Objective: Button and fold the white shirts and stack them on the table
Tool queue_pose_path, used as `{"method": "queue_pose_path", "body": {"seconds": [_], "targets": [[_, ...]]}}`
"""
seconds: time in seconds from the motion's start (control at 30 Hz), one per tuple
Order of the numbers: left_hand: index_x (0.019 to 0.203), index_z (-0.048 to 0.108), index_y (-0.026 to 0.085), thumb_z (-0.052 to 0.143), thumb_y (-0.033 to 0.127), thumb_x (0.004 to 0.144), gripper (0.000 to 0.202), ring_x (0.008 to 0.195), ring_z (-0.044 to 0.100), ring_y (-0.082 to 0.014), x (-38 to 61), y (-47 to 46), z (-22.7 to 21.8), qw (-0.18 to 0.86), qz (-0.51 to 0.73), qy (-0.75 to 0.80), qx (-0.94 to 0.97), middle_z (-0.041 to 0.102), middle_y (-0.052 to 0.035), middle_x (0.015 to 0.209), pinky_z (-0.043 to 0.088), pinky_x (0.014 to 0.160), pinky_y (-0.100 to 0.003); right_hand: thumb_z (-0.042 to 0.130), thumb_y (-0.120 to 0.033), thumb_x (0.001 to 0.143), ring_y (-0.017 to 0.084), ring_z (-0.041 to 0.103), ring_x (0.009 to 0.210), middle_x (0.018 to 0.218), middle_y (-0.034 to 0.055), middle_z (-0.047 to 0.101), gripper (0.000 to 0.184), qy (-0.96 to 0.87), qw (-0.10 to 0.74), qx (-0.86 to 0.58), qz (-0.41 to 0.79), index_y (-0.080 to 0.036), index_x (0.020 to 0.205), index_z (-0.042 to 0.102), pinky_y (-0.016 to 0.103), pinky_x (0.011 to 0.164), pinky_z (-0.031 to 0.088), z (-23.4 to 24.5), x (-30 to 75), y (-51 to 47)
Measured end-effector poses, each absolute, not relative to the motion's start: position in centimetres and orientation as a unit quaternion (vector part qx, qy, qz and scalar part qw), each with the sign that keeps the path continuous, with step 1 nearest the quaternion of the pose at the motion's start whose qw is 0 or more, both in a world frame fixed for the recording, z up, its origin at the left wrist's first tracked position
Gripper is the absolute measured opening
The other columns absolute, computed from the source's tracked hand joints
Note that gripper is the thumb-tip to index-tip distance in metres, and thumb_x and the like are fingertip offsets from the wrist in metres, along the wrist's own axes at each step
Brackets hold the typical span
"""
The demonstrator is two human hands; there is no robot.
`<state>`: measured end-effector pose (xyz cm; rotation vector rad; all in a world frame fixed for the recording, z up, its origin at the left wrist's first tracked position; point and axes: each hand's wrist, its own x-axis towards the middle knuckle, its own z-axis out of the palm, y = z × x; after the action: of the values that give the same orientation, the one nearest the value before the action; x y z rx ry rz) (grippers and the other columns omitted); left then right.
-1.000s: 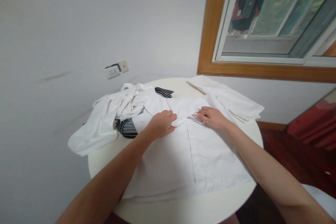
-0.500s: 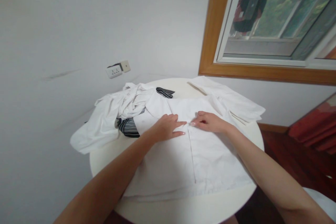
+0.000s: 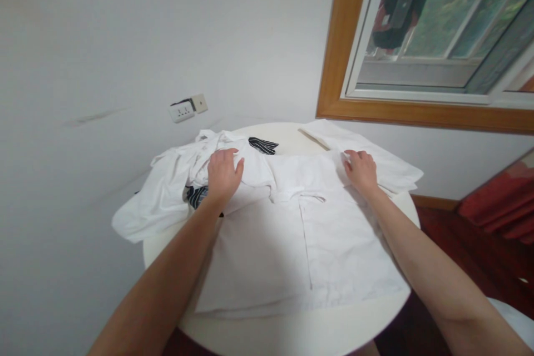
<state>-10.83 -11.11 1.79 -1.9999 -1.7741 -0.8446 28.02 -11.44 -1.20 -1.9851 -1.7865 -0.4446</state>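
A white shirt (image 3: 292,245) lies spread flat on a round white table (image 3: 300,334), its button placket running down the middle. My left hand (image 3: 224,173) rests palm down on the shirt's left shoulder, fingers stretched out. My right hand (image 3: 361,170) lies flat on the right shoulder, fingers apart. Neither hand holds anything.
A pile of crumpled white cloth (image 3: 167,189) with a dark striped garment (image 3: 262,146) sits at the table's back left. A folded white garment (image 3: 375,161) lies at the back right. A wall socket (image 3: 182,111) and a wood-framed window (image 3: 417,44) are behind.
Both hands left the collar at the shirt's middle and moved apart and away from me, the left to the left shoulder, the right to the right shoulder. Their fingers opened flat.
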Motion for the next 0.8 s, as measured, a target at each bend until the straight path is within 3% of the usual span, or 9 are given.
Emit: {"method": "queue_pose_path", "body": {"seconds": [0.2, 0.33, 0.5, 0.8], "targets": [[0.130, 0.044, 0.018, 0.039, 0.030, 0.091, 0.042, 0.092, 0.063, -0.0271, -10.7, -10.8, 1.2, 0.089, -0.247, -0.670, -0.694, 0.066, -0.0113, 0.099, 0.046, 0.082, -0.037, 0.038, -0.030, 0.095, 0.027, 0.050, 0.099, 0.107, 0.0132, 0.063, 0.044, -0.658, 0.154, -0.718, -0.165, -0.021, 0.137, 0.044, 0.036, 0.080, 0.033, -2.0, 27.3, -11.0], [0.137, 0.039, 0.023, 0.039, 0.025, 0.088, 0.049, 0.088, 0.065, -0.0264, -10.6, -11.5, 2.0, 0.081, -0.217, -0.676, -0.700, 0.068, -0.0087, 0.098, 0.047, 0.078, -0.035, 0.035, -0.016, 0.093, 0.026, 0.048, 0.099, 0.104, 0.0118, 0.063, 0.045, -0.664, 0.141, -0.708, -0.196, -0.026, 0.133, 0.052, 0.037, 0.081, 0.029, -1.6, 27.7, -10.9], [0.133, 0.051, 0.031, 0.037, 0.023, 0.087, 0.049, 0.100, 0.063, -0.0265, -10.9, -11.5, 2.2, 0.078, -0.157, -0.685, -0.707, 0.068, -0.0068, 0.112, 0.048, 0.083, -0.036, 0.036, -0.017, 0.093, 0.027, 0.045, 0.099, 0.103, 0.0125, 0.059, 0.041, -0.645, 0.146, -0.718, -0.219, -0.027, 0.121, 0.064, 0.039, 0.080, 0.028, -2.0, 28.3, -10.7], [0.134, 0.053, 0.027, 0.031, 0.016, 0.090, 0.051, 0.101, 0.058, -0.0335, -10.8, -11.8, 1.5, 0.139, -0.093, -0.694, -0.701, 0.061, -0.0176, 0.108, 0.046, 0.078, -0.044, 0.035, -0.018, 0.093, 0.030, 0.045, 0.100, 0.107, 0.0160, 0.058, 0.042, -0.643, 0.159, -0.715, -0.224, -0.025, 0.119, 0.067, 0.043, 0.082, 0.031, -2.6, 27.9, -10.9]]}}
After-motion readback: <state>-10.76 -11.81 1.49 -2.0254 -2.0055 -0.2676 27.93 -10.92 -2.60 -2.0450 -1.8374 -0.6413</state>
